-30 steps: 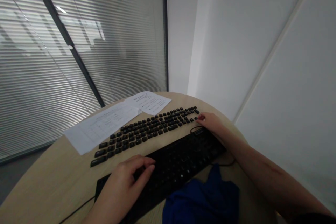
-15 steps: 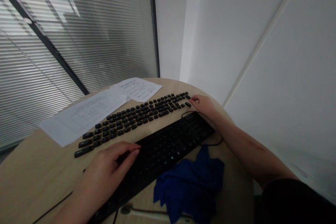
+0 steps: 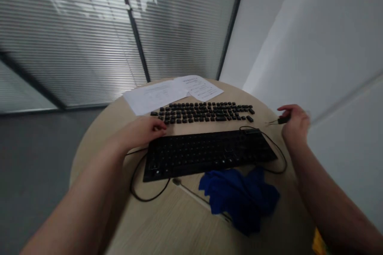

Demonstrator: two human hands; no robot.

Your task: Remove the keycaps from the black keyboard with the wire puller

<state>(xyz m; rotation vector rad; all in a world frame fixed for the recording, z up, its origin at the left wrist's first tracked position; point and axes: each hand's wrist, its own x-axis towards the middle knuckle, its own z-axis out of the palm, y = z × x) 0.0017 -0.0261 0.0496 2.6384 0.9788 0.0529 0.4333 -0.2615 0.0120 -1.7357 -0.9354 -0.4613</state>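
Note:
A black keyboard (image 3: 206, 151) lies across the table, its keycaps apparently off. Behind it, loose black keycaps (image 3: 203, 112) are laid out in rows. My left hand (image 3: 146, 129) is at the left end of these rows, just above the keyboard's far left corner. Its fingers are curled together, and whatever they may hold is hidden. Out past the right end of the rows, my right hand (image 3: 295, 123) is closed around a keycap puller (image 3: 283, 120) with a dark handle. The puller's thin wire prongs point left.
Printed papers (image 3: 158, 95) lie at the table's far side. A crumpled blue cloth (image 3: 239, 195) and a brush with a long pale handle (image 3: 194, 196) are in front of the keyboard. A black cable (image 3: 143, 199) loops at the left. White wall stands close on the right.
The camera has turned left. My right hand has moved from the right end of the keycaps out to the right, where the puller now shows. My left hand has reached forward to the keycap rows.

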